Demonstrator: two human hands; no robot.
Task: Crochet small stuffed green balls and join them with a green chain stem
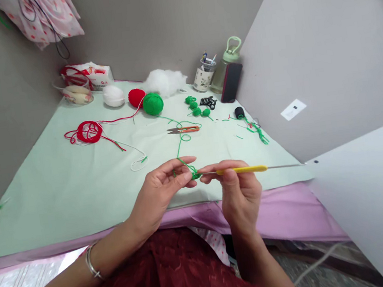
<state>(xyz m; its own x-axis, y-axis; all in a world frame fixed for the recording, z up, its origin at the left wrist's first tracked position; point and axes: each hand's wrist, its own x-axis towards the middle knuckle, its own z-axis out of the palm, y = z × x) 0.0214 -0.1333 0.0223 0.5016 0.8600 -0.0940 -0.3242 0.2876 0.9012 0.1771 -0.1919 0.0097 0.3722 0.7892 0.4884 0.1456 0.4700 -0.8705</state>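
My left hand (163,183) pinches a small green crochet piece (196,174) between thumb and fingers, above the table's front edge. My right hand (239,189) is closed round the yellow handle of a crochet hook (248,169). The hook's tip end reaches the green piece, though the exact stitch is too small to see. A thin metal shaft sticks out of the handle to the right. From the left fingers a strand of green yarn (179,149) runs up in loose loops towards a green yarn ball (153,104).
Orange-handled thread snips (186,129) lie beyond my hands. Red yarn (90,132) lies coiled at left. Behind are a red ball (136,98), white ball (113,96), stuffing (166,81), pen cup (204,76), bottle (220,77) and phone (232,83). Small green pieces (194,106) lie at right.
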